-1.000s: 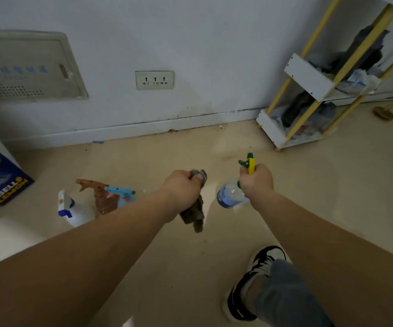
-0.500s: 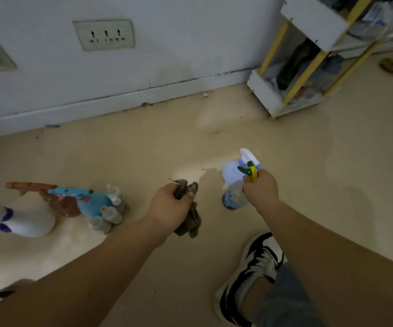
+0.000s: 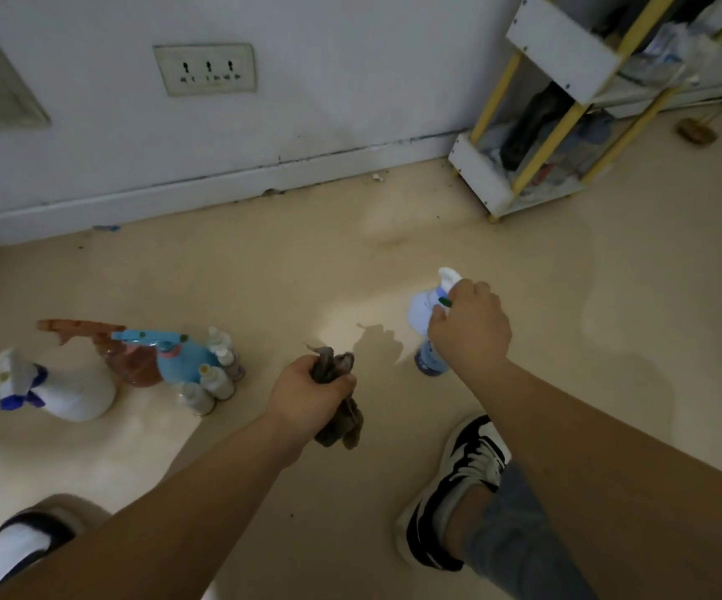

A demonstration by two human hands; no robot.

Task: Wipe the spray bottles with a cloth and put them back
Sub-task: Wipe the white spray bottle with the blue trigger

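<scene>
Grips the spray bottle (image 3: 420,313) by its trigger head with the right hand (image 3: 469,326), fingers curled over the top; clenches the bunched cloth (image 3: 338,430) in the left hand (image 3: 307,391), loose ends hanging below the fist. Sits far lower now than a second ago, when held up in the air: upright, down at the floor (image 3: 264,275), well right of the other bottles; cannot tell whether the base touches yet. Reads as putting back a wiped bottle, with letting go next and the cloth ready for another.

Shows more of the left group than before: white bottle with a blue trigger (image 3: 77,396), brown bottle (image 3: 134,372), blue bottle (image 3: 181,361), small capped bottles (image 3: 216,383) bunched just beside. Looks smooth, beige and glossy underfoot, with a bright patch and a hand's shadow between cloth and bottle; meets a scuffed skirting and white wall (image 3: 350,80) carrying a socket (image 3: 205,69); keeps a yellow-and-white rack (image 3: 480,166) of clutter in the far right corner, a brush (image 3: 697,132) beyond.
</scene>
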